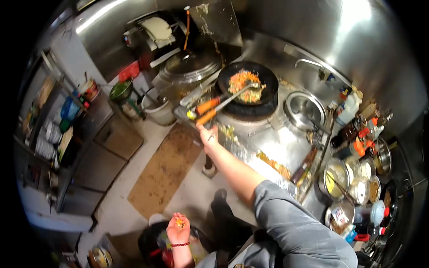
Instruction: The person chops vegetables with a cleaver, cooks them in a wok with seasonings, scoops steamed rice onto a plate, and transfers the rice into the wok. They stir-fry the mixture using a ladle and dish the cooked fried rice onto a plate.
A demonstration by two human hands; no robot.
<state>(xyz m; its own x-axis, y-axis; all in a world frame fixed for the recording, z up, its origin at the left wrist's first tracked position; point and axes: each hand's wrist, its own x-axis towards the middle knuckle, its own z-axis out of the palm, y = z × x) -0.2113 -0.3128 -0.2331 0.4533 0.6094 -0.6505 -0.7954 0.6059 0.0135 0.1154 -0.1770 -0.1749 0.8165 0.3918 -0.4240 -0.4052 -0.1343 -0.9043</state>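
Note:
My left hand (178, 227), with a red bead bracelet at the wrist, is turned palm up and cupped around small orange and yellow food bits (179, 223). It is above a dark bin (149, 241). My right hand (208, 136) reaches across to the stove edge, its fingers at the orange handle end of a ladle (232, 97); the fingertips are partly hidden. The ladle's bowl rests in a black wok (270, 85), in diced orange, pink and green food (245, 84). Beside the ladle handle is a second orange handle (208, 106).
A lidded pot (190, 67) stands behind the wok, and a metal basin (305, 109) to its right. Bottles (351, 107) and seasoning bowls (333, 176) line the right side. A white bucket (157, 109) and brown mat (165, 167) are on the floor.

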